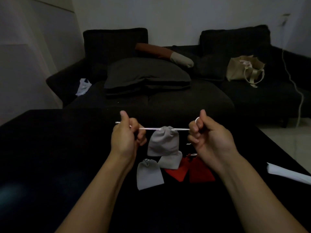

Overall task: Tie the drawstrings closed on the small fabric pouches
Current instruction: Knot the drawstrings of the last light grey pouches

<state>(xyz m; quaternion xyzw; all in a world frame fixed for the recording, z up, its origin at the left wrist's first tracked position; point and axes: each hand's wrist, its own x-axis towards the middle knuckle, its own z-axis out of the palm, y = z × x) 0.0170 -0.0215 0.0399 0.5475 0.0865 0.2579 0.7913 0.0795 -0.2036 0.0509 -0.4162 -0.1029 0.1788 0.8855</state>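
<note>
A small grey pouch [162, 142] hangs in the air between my hands, its mouth gathered tight. Its white drawstring [149, 128] runs taut to both sides. My left hand [126, 137] grips the left end of the string, thumb up. My right hand [208, 133] grips the right end, with a loop of string showing by the thumb. Below on the black surface lie two more grey pouches [149, 174] [170, 161] and two red pouches [201, 172] [176, 171].
The dark table [50, 157] fills the foreground, with a white paper [286, 173] at its right edge. Behind it stands a black sofa [168, 96] with dark cushions, a beige tote bag [244, 68] and a white cable [297, 91] hanging at the right.
</note>
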